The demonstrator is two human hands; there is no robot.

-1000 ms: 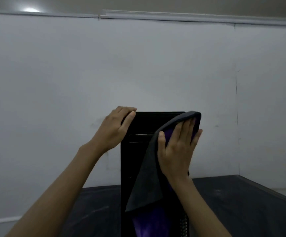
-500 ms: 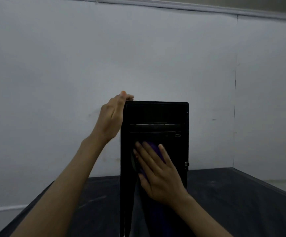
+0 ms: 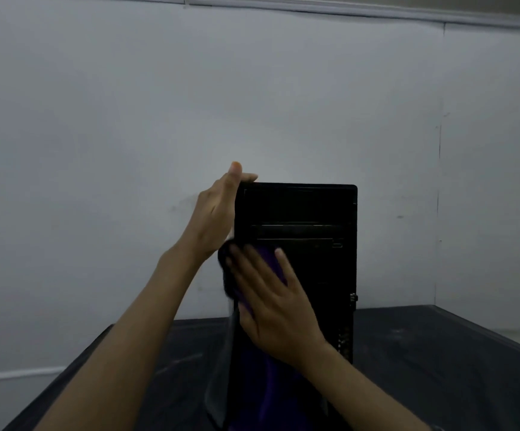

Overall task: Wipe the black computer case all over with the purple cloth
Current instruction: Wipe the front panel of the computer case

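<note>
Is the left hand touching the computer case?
Touching. The head view shows the left hand against the upper left edge of the black computer case, a fingertip hooked over the top.

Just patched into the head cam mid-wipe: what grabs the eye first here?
A tall black computer case stands upright in the centre on a dark table, against a bare pale wall. The right hand presses the purple cloth flat against the case's front, near its left edge. The left hand holds the case's top left corner.
</note>
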